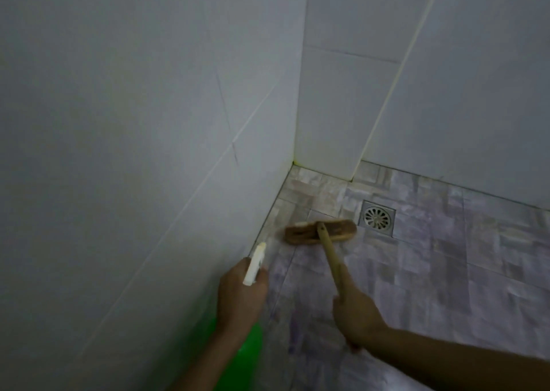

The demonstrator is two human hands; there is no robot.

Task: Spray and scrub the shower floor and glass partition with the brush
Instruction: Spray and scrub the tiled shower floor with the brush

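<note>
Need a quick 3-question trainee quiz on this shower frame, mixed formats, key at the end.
1. True or false: the brush head rests on the floor tiles beside the floor drain.
2. Which hand holds the green spray bottle? A) left hand B) right hand C) neither
3. Fill in: the right hand grips the brush by its wooden ____.

Key: 1 true; 2 A; 3 handle
</note>
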